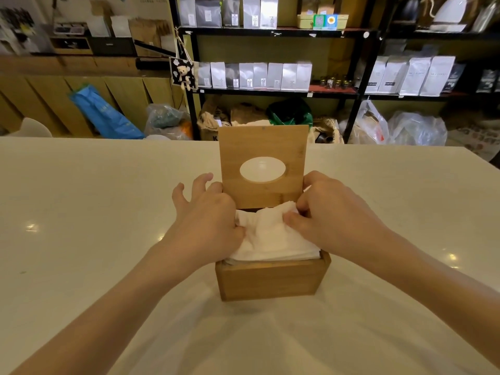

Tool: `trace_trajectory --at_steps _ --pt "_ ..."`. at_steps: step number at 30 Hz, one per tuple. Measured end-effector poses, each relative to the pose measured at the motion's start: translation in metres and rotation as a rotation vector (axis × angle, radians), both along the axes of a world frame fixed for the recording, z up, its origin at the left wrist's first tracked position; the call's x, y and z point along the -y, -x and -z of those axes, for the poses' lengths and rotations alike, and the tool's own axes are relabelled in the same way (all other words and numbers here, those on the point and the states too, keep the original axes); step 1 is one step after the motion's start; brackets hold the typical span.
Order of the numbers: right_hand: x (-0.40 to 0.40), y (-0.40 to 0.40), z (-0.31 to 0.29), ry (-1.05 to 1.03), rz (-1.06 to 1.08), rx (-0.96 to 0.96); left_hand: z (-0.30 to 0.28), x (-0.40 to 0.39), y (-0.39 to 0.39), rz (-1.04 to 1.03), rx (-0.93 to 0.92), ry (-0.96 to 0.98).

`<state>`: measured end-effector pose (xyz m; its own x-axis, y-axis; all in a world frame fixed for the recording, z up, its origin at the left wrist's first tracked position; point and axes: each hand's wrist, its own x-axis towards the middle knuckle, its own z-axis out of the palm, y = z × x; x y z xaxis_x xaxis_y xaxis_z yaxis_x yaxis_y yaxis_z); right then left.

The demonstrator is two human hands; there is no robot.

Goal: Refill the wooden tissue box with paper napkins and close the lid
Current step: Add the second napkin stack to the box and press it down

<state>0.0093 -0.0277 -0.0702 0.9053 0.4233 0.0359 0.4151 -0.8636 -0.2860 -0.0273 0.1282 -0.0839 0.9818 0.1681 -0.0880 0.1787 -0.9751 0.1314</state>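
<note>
A wooden tissue box (270, 280) stands on the white table in front of me. Its hinged lid (263, 147), with an oval opening, stands upright at the back. A stack of white paper napkins (273, 239) fills the box and rises above its rim, the top sheets bunched up. My left hand (205, 220) pinches the napkins at the stack's left side, its outer fingers spread. My right hand (332, 215) pinches the bunched top sheets at the right, near the lid's base.
The white table (81, 212) stretches wide on both sides of the box. Behind its far edge stand black shelves (359, 63) with white bags, and sacks and plastic bags lie on the floor.
</note>
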Motion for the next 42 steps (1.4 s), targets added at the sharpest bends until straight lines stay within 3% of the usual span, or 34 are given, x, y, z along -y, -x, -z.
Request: trace_trajectory --at_steps 7,12,16,19,22,26,33,38,42 --pt "-0.002 0.000 0.000 0.092 -0.022 0.047 -0.002 0.001 0.000 0.005 0.008 -0.050" --pt "0.003 0.000 -0.001 0.021 -0.005 -0.011 -0.002 -0.008 -0.007 0.032 -0.032 0.062" --pt "0.003 0.001 -0.003 0.050 0.011 0.000 -0.006 -0.018 -0.018 0.060 -0.082 0.274" --pt "0.003 0.002 -0.005 0.071 0.008 0.005 -0.009 -0.020 -0.021 0.079 -0.116 0.294" --pt "0.002 0.002 -0.007 0.106 0.002 0.009 -0.009 -0.015 -0.017 0.105 -0.028 0.308" --pt "-0.001 0.005 -0.007 0.172 -0.004 0.053 -0.010 -0.010 -0.014 0.054 0.125 0.047" --pt "-0.005 0.002 0.000 0.291 0.009 0.105 -0.007 0.006 -0.005 -0.065 0.116 -0.213" --pt "-0.007 0.004 0.005 0.321 0.042 0.154 -0.009 0.009 0.003 -0.104 0.201 -0.243" --pt "0.001 0.007 -0.004 0.209 0.047 0.230 -0.017 0.005 0.013 -0.030 0.155 -0.104"
